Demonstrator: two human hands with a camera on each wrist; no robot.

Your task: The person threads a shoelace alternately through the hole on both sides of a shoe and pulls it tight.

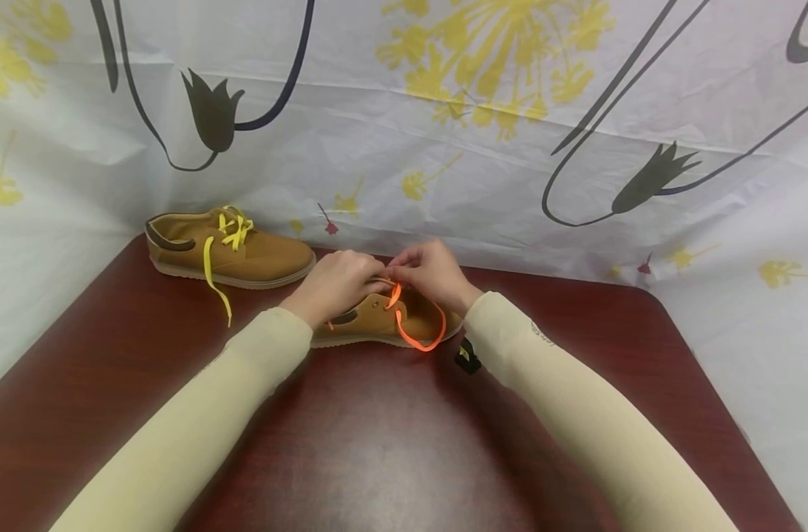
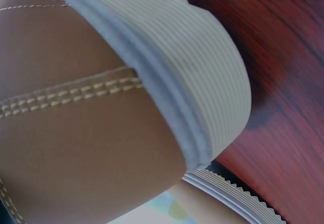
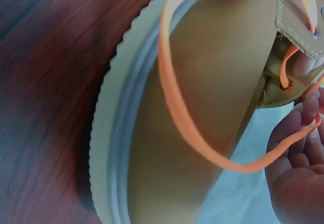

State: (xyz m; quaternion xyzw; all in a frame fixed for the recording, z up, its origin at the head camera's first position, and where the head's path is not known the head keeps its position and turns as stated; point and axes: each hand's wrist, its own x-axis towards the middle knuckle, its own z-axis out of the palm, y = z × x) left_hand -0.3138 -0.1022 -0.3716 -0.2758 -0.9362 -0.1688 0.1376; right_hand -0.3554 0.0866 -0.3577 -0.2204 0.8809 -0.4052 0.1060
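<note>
A tan shoe with a pale sole stands on the table, its toe to the right. Its orange shoelace passes through the eyelets and hangs in a loop over the near side. My left hand grips the shoe around its opening, with fingertips partly hidden. My right hand pinches the lace above the tongue, close to the left fingers. The right wrist view shows the lace running across to the curled right hand. Only the shoe's side and sole fill the left wrist view.
Another tan shoe with yellow laces stands at the back left of the dark red table. A small black and yellow object lies beneath the right forearm. A patterned white sheet rises behind and beside the table.
</note>
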